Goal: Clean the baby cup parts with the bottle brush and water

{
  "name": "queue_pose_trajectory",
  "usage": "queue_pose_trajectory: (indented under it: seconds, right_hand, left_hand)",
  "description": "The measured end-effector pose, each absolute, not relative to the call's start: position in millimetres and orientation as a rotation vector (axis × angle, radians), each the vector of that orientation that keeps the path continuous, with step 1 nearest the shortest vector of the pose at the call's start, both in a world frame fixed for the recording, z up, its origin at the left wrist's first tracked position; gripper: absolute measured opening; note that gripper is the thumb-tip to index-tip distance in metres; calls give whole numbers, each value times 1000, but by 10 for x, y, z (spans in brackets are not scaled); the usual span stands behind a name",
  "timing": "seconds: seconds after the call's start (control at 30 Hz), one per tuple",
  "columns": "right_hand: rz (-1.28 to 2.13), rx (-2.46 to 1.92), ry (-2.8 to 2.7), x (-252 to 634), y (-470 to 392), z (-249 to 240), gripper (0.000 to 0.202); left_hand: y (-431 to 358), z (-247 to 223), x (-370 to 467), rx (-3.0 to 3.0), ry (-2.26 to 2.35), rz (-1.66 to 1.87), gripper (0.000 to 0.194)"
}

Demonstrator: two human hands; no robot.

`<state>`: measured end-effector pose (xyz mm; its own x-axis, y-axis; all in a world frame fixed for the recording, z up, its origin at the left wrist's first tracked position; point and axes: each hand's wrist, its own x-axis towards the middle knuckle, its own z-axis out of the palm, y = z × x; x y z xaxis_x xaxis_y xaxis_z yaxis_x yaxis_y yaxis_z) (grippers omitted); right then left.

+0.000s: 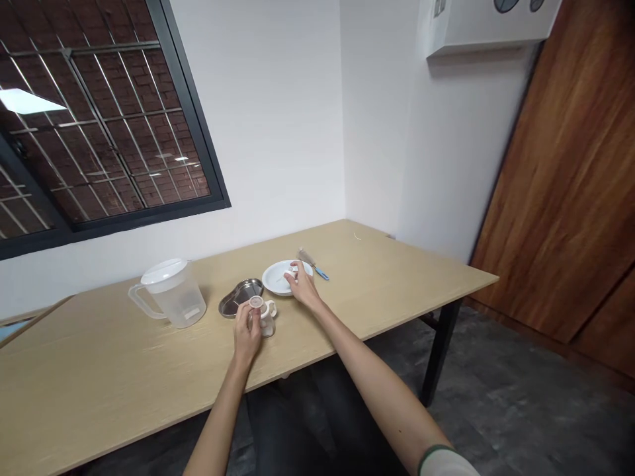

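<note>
My left hand (pixel 248 334) is closed around a small round piece with a pale rim (pixel 256 302), held upright against the near side of a white cup (pixel 268 324). The cup has a handle and stands on the table. Over the white plate (pixel 270 283), my right hand (pixel 303 289) pinches a small white item (pixel 292 270); its kind is too small to make out. Part of the plate is hidden beneath that hand. Just left of the plate lies a kidney-shaped metal dish (pixel 233 304).
A translucent lidded pitcher (pixel 179 301) stands at the left. Behind the plate rests a brush with a blue handle (pixel 321 273). The wooden table (pixel 397 284) meets the wall at the back, and a thin white strip (pixel 357 236) lies near the corner.
</note>
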<state>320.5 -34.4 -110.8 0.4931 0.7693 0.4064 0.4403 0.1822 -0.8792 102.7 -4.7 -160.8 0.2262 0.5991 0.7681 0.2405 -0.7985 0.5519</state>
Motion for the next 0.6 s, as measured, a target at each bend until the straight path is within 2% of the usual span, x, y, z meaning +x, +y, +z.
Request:
queue_pose_trajectory:
  seconds: [0.4,0.6]
  right_hand:
    - [179,-1477,-1171,3292,-220,-1161,32]
    - [201,-1401,-1085,3270,-249,-1144,36]
  left_hand:
    - [-47,-1611,1017,2193,786,1582,33]
    - [-38,-1613,1018,2180,786,1573,32]
